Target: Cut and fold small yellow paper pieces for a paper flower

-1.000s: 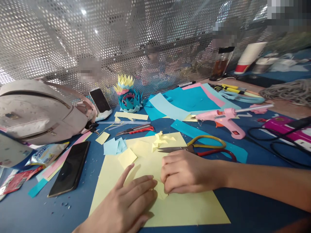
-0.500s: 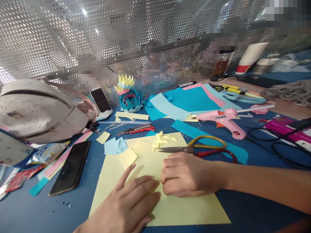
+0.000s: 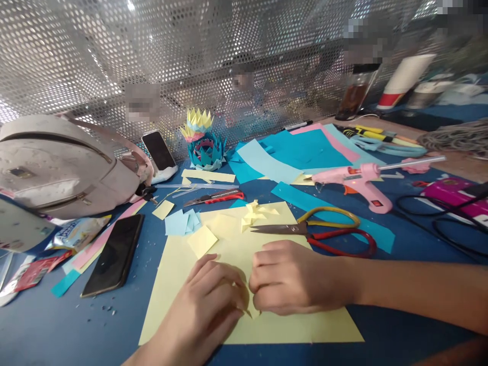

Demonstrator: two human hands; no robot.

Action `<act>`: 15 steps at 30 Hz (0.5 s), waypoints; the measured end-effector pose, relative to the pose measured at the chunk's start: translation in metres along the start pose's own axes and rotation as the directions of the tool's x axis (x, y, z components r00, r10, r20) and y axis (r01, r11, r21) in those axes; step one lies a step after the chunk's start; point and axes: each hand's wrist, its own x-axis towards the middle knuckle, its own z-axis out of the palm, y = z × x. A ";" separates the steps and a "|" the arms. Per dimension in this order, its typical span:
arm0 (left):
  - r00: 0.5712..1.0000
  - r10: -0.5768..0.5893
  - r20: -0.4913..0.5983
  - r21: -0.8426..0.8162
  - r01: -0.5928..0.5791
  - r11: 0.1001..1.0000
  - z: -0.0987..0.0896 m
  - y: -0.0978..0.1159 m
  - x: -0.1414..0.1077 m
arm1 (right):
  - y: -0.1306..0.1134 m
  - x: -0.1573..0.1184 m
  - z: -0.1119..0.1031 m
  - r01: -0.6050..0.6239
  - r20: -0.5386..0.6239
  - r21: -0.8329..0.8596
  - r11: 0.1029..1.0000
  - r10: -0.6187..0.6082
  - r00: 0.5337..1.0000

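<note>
Over a large pale yellow sheet (image 3: 290,328), my two hands nearly meet around a small folded piece of yellow paper (image 3: 252,311). My right hand (image 3: 287,277) is closed with its fingers curled on the piece, which it mostly hides. My left hand (image 3: 208,297) has its fingers bent and pressed at the piece's left side. Yellow paper squares (image 3: 203,241) and light blue squares (image 3: 182,222) lie at the sheet's upper left. Several folded yellow pieces (image 3: 253,213) sit near its top edge. Scissors (image 3: 331,231) with one yellow and one red handle rest just beyond my right hand.
A pink glue gun (image 3: 362,180) lies to the right, a red utility knife (image 3: 217,198) behind the squares. Left are a dark phone (image 3: 114,254) and a backpack (image 3: 64,168). A blue and yellow paper model (image 3: 206,147) stands at the back, beside blue sheets (image 3: 297,147).
My left hand's fingers have curled inward, from stretched flat to bent against the small yellow piece. My right hand stays almost in place. The view has shifted slightly.
</note>
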 end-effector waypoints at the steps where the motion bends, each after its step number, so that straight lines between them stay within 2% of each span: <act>1: 1.000 0.004 0.000 0.003 -0.004 1.000 0.000 0.000 -0.001 | -0.001 0.000 0.000 0.002 0.000 -0.020 1.000 -0.002 1.000; 6: 0.996 0.056 -0.077 0.029 -0.053 0.998 0.008 -0.006 -0.009 | -0.003 0.001 -0.003 0.044 -0.027 -0.086 0.995 -0.047 0.999; 10: 0.993 0.042 -0.113 0.031 -0.038 0.999 0.016 -0.007 -0.012 | -0.004 0.002 -0.002 0.024 -0.046 -0.061 0.998 -0.027 0.999; 13: 0.987 0.033 -0.156 0.020 -0.030 0.999 0.019 -0.005 -0.012 | -0.006 0.003 0.001 -0.033 -0.046 0.045 0.998 0.035 0.998; 15: 0.985 0.007 -0.170 0.010 -0.005 1.000 0.019 -0.003 -0.011 | -0.007 0.004 0.004 -0.108 -0.034 0.189 0.976 0.117 0.993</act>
